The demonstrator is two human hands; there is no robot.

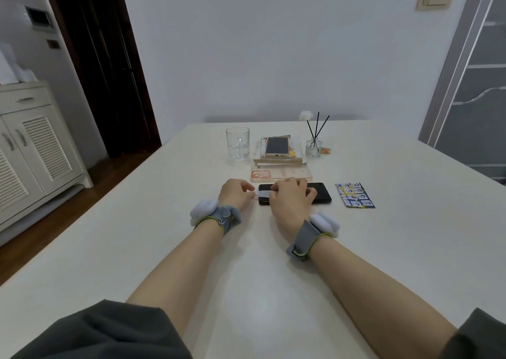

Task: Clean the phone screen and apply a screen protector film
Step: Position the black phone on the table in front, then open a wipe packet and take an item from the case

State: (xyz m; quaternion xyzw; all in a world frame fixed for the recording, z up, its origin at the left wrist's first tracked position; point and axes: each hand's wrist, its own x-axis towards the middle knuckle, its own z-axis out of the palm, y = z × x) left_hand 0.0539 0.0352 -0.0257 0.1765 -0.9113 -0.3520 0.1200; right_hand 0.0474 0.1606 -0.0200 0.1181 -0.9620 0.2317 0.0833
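A black phone [321,193] lies flat on the white table [246,276], its long side running left to right. Over its left end both hands hold a small white wipe [263,193]. My left hand [236,194] pinches the wipe's left end just off the phone's edge. My right hand [291,197] pinches its right end and covers the phone's middle. A clear packet with pink print [282,173] lies just behind the phone. A blue instruction card [355,195] lies to the right of the phone.
Behind the packet a second phone [277,147] rests on a stack of flat packages. A glass mug [237,143] stands to the left of the stack and a reed diffuser jar [313,146] to its right. A white cabinet [32,150] stands at the far left.
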